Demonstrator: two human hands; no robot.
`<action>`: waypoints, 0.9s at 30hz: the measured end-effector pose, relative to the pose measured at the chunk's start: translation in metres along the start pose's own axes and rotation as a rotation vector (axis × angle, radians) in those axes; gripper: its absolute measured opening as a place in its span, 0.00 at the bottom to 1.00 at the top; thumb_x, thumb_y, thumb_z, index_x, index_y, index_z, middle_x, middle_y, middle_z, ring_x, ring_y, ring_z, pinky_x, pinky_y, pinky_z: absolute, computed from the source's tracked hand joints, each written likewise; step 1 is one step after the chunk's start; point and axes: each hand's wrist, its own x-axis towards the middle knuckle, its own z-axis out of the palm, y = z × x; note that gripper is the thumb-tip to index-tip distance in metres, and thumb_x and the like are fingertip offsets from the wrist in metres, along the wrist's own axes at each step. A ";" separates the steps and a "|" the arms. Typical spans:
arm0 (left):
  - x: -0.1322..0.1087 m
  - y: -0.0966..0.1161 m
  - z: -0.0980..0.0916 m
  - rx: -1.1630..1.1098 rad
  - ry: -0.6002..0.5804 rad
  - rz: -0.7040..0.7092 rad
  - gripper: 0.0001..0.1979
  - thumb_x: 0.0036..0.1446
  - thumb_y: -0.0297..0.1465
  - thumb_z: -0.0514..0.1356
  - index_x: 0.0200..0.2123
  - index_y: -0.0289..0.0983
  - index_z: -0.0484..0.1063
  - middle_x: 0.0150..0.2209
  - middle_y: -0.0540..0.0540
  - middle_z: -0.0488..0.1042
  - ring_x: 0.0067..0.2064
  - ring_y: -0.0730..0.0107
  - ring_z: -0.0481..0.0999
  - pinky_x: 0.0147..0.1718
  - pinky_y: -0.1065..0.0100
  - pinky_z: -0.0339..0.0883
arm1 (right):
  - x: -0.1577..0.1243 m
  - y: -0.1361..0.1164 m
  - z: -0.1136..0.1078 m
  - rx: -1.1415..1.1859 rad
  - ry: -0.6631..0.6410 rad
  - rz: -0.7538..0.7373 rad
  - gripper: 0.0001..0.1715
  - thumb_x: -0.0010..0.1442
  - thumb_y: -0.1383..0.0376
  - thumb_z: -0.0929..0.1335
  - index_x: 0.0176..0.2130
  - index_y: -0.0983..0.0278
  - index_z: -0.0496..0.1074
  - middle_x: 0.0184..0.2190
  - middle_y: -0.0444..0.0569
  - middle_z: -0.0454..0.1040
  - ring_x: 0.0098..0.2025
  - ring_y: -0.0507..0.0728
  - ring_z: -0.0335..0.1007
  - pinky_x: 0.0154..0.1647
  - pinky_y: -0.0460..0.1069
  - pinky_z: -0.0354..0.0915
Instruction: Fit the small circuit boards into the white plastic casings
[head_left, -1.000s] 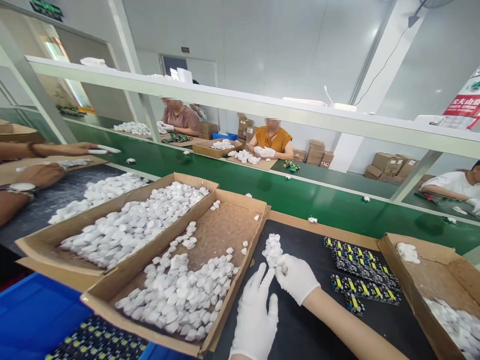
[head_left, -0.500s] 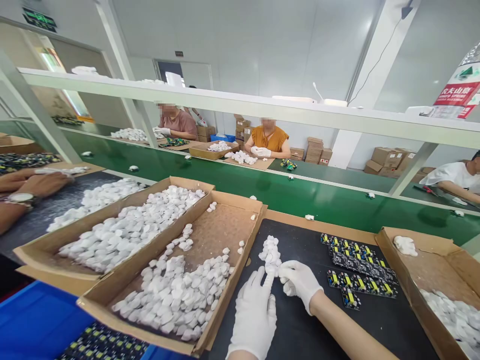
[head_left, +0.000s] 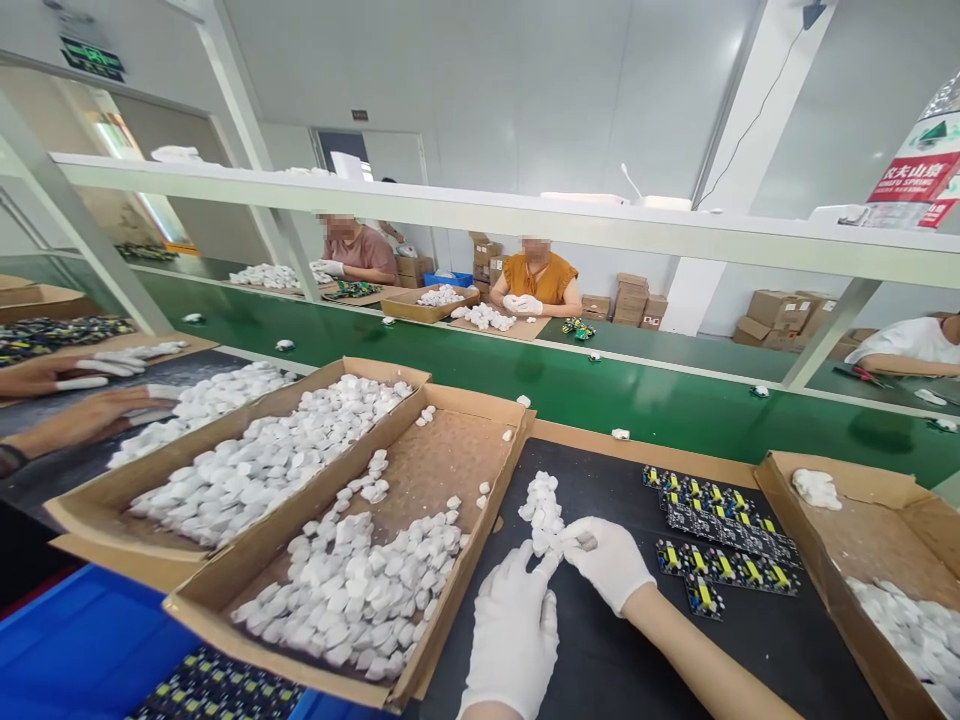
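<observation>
Both my hands wear white gloves and work over a black mat [head_left: 592, 650]. My left hand [head_left: 511, 632] lies nearly flat, its fingers stretched toward the near end of a small heap of white lumpy pieces [head_left: 541, 500]. From the right, my right hand [head_left: 609, 565] reaches in with thumb and forefinger pinched, touching the heap close to my left fingertips. Whatever sits in that pinch is hidden by the white glove and the white pieces. Right of my right hand lie rows of small circuit boards [head_left: 727, 565] with yellow components.
Left of the mat, a cardboard tray [head_left: 442, 440] holds many white pieces; a second tray [head_left: 82, 505] adjoins it. Another cardboard tray [head_left: 862, 520] stands right. Beyond runs a green conveyor [head_left: 450, 365] under a white shelf [head_left: 480, 215]. A co-worker's hands [head_left: 112, 400] are at far left.
My right hand has moved slightly in toward my left fingertips, its pinch now against the heap. The left co-worker's hands have shifted and spread. Pieces on the conveyor sit farther right.
</observation>
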 end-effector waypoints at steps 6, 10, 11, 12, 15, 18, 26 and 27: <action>0.001 0.000 0.001 0.011 0.013 0.011 0.23 0.55 0.22 0.54 0.52 0.44 0.72 0.54 0.40 0.71 0.55 0.49 0.69 0.52 0.46 0.63 | 0.000 -0.003 0.000 0.374 0.029 0.252 0.10 0.38 0.71 0.69 0.27 0.65 0.70 0.16 0.40 0.69 0.20 0.50 0.64 0.25 0.46 0.62; 0.000 -0.002 0.002 0.005 0.019 0.027 0.23 0.55 0.22 0.53 0.53 0.44 0.72 0.55 0.39 0.70 0.55 0.49 0.69 0.52 0.45 0.64 | -0.011 -0.019 -0.011 0.591 0.018 0.380 0.17 0.36 0.66 0.73 0.30 0.65 0.70 0.19 0.42 0.70 0.19 0.48 0.64 0.23 0.45 0.61; -0.001 -0.003 0.002 0.002 0.021 0.032 0.24 0.55 0.22 0.53 0.53 0.45 0.71 0.55 0.40 0.70 0.55 0.49 0.69 0.51 0.45 0.64 | -0.016 -0.023 -0.017 0.637 0.017 0.385 0.19 0.36 0.64 0.74 0.32 0.65 0.70 0.20 0.42 0.70 0.19 0.48 0.63 0.22 0.45 0.61; -0.002 -0.004 0.003 -0.002 0.021 0.038 0.24 0.55 0.23 0.53 0.54 0.46 0.71 0.55 0.40 0.70 0.55 0.50 0.69 0.51 0.46 0.65 | -0.020 -0.026 -0.025 0.677 0.019 0.380 0.20 0.37 0.63 0.74 0.34 0.64 0.71 0.22 0.43 0.71 0.19 0.47 0.61 0.22 0.45 0.60; -0.003 -0.006 0.002 -0.021 0.024 0.040 0.24 0.55 0.23 0.53 0.54 0.47 0.70 0.55 0.42 0.69 0.55 0.52 0.69 0.51 0.48 0.66 | -0.040 -0.033 -0.055 0.766 0.063 0.347 0.23 0.41 0.58 0.73 0.38 0.64 0.75 0.24 0.44 0.70 0.20 0.47 0.58 0.20 0.44 0.58; -0.002 -0.006 -0.002 -0.045 0.048 0.033 0.21 0.57 0.25 0.52 0.52 0.46 0.71 0.56 0.42 0.69 0.54 0.53 0.71 0.50 0.48 0.68 | -0.068 -0.030 -0.087 0.794 0.186 0.298 0.25 0.41 0.58 0.75 0.41 0.61 0.76 0.30 0.45 0.72 0.27 0.49 0.62 0.24 0.43 0.62; -0.013 0.002 -0.011 -0.138 0.160 0.246 0.15 0.59 0.30 0.52 0.48 0.42 0.72 0.50 0.42 0.74 0.49 0.56 0.75 0.44 0.52 0.73 | -0.146 0.024 -0.110 -0.090 0.408 0.326 0.29 0.50 0.44 0.66 0.41 0.60 0.77 0.33 0.49 0.77 0.36 0.60 0.72 0.42 0.53 0.68; -0.016 0.007 -0.010 -0.152 0.137 0.284 0.14 0.59 0.30 0.53 0.47 0.43 0.72 0.48 0.43 0.76 0.47 0.57 0.76 0.43 0.54 0.73 | -0.151 0.032 -0.108 -0.156 0.417 0.319 0.26 0.51 0.44 0.65 0.39 0.59 0.77 0.35 0.50 0.78 0.39 0.61 0.72 0.46 0.54 0.67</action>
